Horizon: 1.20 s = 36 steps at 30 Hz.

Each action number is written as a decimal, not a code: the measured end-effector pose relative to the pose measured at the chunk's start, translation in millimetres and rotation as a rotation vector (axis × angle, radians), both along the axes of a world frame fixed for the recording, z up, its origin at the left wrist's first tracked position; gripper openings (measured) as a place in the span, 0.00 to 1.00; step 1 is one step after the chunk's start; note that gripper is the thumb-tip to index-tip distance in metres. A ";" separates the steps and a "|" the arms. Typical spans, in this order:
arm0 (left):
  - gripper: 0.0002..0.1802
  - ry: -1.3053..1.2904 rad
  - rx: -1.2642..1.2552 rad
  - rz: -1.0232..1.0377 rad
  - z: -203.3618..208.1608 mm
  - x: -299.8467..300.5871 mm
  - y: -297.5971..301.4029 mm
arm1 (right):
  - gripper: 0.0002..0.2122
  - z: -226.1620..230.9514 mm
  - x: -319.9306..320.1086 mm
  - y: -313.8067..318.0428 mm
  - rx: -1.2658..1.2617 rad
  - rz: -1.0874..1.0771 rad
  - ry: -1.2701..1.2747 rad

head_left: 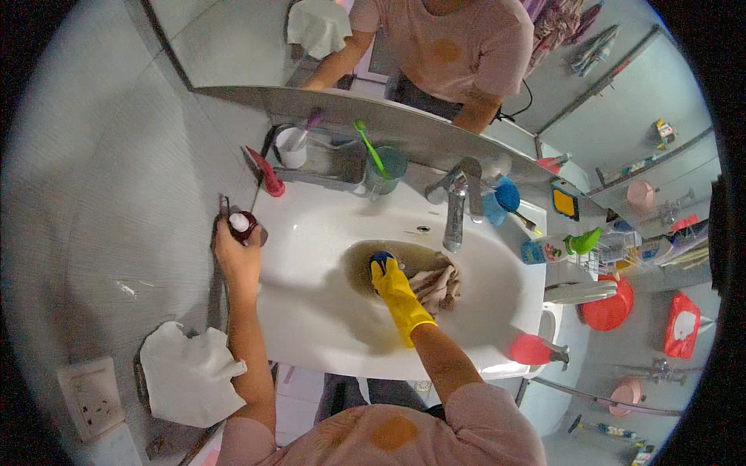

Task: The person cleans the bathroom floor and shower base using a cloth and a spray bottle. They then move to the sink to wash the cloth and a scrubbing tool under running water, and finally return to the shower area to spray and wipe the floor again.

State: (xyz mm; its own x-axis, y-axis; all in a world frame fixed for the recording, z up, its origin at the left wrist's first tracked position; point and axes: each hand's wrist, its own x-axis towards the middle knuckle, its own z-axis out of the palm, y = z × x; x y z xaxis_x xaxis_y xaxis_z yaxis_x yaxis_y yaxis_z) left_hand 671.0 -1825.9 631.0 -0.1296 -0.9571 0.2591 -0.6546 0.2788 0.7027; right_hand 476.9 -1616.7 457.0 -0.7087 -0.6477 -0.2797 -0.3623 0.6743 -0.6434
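My left hand [239, 255], bare, is wrapped round a dark red bottle [249, 227] with a white top at the left end of the sink. On my right hand [395, 291] is a yellow rubber glove. Its fingers are closed on a dark blue object [380, 257], perhaps a brush or sponge, low in the white washbasin [311, 311]. Murky water [361, 252] lies in the bottom of the bowl. Beside the glove a crumpled beige cloth [440, 284] lies partly in that water. My fingers hide much of the blue object.
A chrome faucet [457, 206] rises behind the bowl. Along the back stand a pink tube [272, 180], a grey tray [330, 159] and a cup [386, 171] with a green toothbrush. A spray bottle [548, 248] and a red pump bottle [530, 349] stand at the right.
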 end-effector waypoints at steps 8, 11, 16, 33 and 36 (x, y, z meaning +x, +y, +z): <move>0.33 0.047 -0.035 -0.042 -9.6 7.1 9.3 | 0.19 -17.2 -33.6 9.1 -0.914 -1.270 -1.853; 0.32 0.040 -0.100 0.035 -13.0 17.4 21.4 | 0.17 26.1 -37.3 -3.7 -0.955 -0.845 -0.764; 0.25 -0.055 -0.231 -0.040 -8.6 30.2 49.5 | 0.17 -13.7 -19.6 -61.4 -1.446 -1.197 -1.240; 0.17 -0.441 0.192 -0.609 -61.4 59.4 183.6 | 0.26 47.3 29.4 3.9 0.347 0.383 -0.241; 0.18 -0.475 0.026 -0.649 -89.5 59.7 192.3 | 0.25 66.1 -5.4 65.5 0.327 0.876 -0.063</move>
State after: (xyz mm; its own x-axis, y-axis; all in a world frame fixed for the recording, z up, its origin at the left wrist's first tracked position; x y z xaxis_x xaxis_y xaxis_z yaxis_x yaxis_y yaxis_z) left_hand 730.8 -1633.6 541.5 -0.7528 -0.6581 0.0156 -0.5981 0.6937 0.4013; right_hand 471.5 -1551.2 523.1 0.0170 -0.8257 -0.5639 -0.7976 0.3289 -0.5057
